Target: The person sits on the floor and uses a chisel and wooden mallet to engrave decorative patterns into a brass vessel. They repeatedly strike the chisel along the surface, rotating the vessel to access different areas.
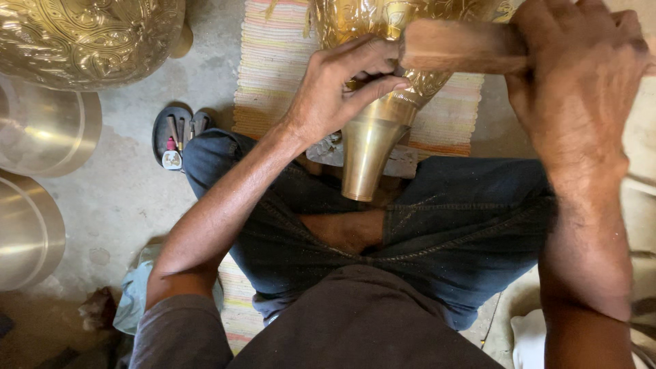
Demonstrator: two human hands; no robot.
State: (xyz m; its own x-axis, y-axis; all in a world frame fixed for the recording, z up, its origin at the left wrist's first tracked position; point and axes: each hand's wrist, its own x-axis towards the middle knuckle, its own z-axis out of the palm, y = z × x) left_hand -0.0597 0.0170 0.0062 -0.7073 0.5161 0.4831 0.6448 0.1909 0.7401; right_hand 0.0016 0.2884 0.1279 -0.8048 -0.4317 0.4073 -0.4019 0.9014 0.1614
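Observation:
A brass vase (372, 147) with an engraved body and a plain flared foot lies on its side between my crossed legs, foot pointing toward me. My left hand (338, 89) pinches a small tool against the engraved body just above the neck; the tool is mostly hidden by my fingers. My right hand (581, 82) is closed around a wooden mallet (458, 46), whose blurred head hovers right beside my left fingers.
A striped woven mat (273, 61) lies under the vase. A large engraved brass pot (89, 34) sits at the top left, with plain brass bowls (41, 130) below it. A small dark tray of tools (174, 137) rests on the concrete floor.

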